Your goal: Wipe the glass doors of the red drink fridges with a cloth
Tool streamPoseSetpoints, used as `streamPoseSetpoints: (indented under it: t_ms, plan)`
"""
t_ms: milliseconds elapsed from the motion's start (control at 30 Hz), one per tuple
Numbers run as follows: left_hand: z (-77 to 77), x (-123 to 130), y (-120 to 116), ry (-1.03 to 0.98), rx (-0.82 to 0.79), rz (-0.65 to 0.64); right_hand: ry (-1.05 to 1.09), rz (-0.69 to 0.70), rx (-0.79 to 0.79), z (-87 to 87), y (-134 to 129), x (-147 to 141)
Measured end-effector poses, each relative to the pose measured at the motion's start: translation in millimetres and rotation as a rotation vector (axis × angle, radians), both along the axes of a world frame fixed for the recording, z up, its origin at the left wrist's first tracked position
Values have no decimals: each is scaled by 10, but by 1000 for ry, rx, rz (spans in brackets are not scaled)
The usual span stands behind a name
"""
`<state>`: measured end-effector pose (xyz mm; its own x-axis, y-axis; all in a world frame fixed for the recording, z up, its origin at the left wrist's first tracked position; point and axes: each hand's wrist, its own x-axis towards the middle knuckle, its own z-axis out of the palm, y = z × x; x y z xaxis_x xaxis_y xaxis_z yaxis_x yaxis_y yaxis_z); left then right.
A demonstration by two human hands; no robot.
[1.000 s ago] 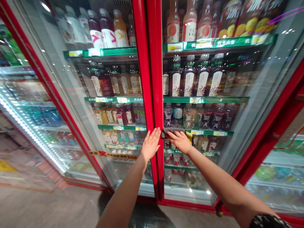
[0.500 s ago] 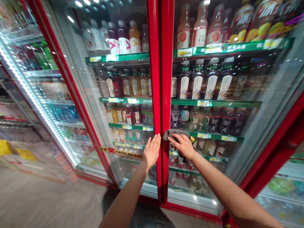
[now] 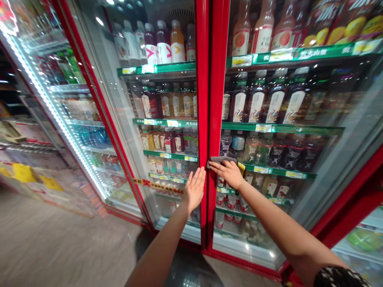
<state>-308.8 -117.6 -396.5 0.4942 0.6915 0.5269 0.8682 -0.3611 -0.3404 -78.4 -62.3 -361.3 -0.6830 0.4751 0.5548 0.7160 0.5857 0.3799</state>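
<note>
My left hand [image 3: 194,189] lies flat on the left glass door beside its red frame [image 3: 202,99], fingers stretched out together and pointing up. My right hand [image 3: 229,174] presses a grey cloth [image 3: 220,159] with a yellow part [image 3: 241,169] against the red edge of the right door [image 3: 219,99] and the glass beside it. The fingers lie over the cloth and hide much of it. Both doors look closed, with the dark seam between them running between my hands.
Behind the glass stand shelves of bottled drinks [image 3: 239,107] with green price rails [image 3: 278,127]. Another lit cooler [image 3: 92,145] is on the left, with stacked boxes [image 3: 56,191] beyond it. Grey floor [image 3: 113,255] lies below.
The view has shifted, so the doors appear further right. My right hand has slid slightly left across the door edge with the cloth. My left hand stays at the left door's frame.
</note>
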Motion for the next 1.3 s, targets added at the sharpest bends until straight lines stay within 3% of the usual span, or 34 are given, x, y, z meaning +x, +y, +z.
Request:
streamPoseSetpoints:
  t_ms: [67,233,300,400,500,567,733,833,967,1167,1300]
  plan:
    - [-20,30,-2,-7,-7,4,25,-25,8,-54,8,-5]
    - [-46,72,-39,15,-1,19,-158,162,-2,-587,-76,170]
    - [-48,58,-59,19,1,16,-179,195,-16,-681,-84,304]
    - [-52,54,-75,-3,0,11,-109,109,-20,-556,-46,420]
    - [-62,116,-70,-26,-6,0,29,-61,-19,-393,-23,337]
    - [-71,180,-66,-23,-17,-8,69,-123,-40,-418,-57,231]
    - [-83,269,-77,27,-25,-36,-103,20,-98,-696,-206,187]
    - [-87,274,-73,38,-25,-31,-98,2,-90,-634,-183,280]
    - [-96,330,-49,17,-24,-31,50,-155,-42,-509,-120,313]
    - [-116,427,-23,32,-5,-89,-35,-27,-74,-794,-236,343]
    - [-136,475,31,47,-11,-109,5,-78,-59,-687,-203,570]
